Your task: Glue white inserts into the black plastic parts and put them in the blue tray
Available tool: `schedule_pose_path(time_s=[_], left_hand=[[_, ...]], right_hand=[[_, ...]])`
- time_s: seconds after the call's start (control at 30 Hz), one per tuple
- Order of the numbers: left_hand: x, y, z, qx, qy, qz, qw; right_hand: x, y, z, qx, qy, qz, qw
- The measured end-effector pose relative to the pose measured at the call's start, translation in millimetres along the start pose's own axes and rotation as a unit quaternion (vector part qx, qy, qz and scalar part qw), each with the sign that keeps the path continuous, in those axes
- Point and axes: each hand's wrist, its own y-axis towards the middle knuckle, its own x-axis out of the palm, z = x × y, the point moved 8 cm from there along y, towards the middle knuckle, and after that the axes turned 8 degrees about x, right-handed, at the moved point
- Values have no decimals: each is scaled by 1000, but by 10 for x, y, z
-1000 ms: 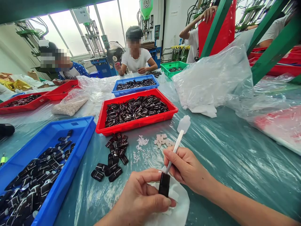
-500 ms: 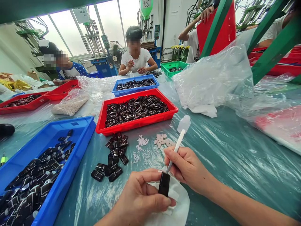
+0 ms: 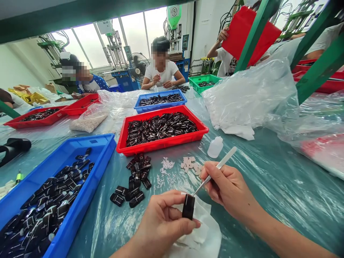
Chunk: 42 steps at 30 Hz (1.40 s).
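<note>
My left hand (image 3: 161, 224) pinches a small black plastic part (image 3: 188, 206) upright, with a white cloth (image 3: 204, 233) under it. My right hand (image 3: 228, 188) grips white tweezers (image 3: 217, 168) whose tip touches the top of the black part. A loose pile of the same black parts (image 3: 135, 177) lies just ahead of my left hand. Small white pieces (image 3: 178, 165) are scattered beside that pile. A small white squeeze bottle (image 3: 215, 147) stands beyond my right hand.
A blue tray (image 3: 88, 172) with black parts sits at my left, a red tray (image 3: 161, 145) full of them ahead, another blue tray (image 3: 150, 106) behind it. Clear plastic bags (image 3: 249, 93) heap at the right. Other people sit across the table.
The tweezers have tilted to the right in my right hand. The view has shifted, so everything sits slightly lower and to the right. My left hand keeps hold of the black part.
</note>
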Motion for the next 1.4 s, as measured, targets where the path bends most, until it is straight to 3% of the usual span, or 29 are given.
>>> schedule_pose_path(time_s=[0.2,0.33,0.57,0.73,0.87,0.97,1.13,1.23,1.4], left_hand=[[-13,8,29,12,-20,4,1000],[-42,3,68,30,-10,11,999],[-74,-28,185,129,3,16,992],[-36,-47,329,185,107,-3,977],[-36,-51,356,194,101,-13,976],[-49,-56,324,200,88,-20,976],[-62,-37,239,164,40,-20,985],[-31,-23,255,162,27,-30,986],[-51,-6,243,167,-5,-12,986]], right_hand=[[-105,32,-53,-26,-57,32,998],[-103,66,-107,-46,-175,15,983],[215,-17,151,-54,-433,-102,894],[244,-78,260,-73,-524,-96,843],[205,-56,190,-78,-559,-70,822],[216,-72,67,-120,-537,-63,832],[283,-308,-276,-263,-361,-107,888],[363,-436,-363,-282,-326,-171,886],[479,-463,-297,-259,-359,-233,866]])
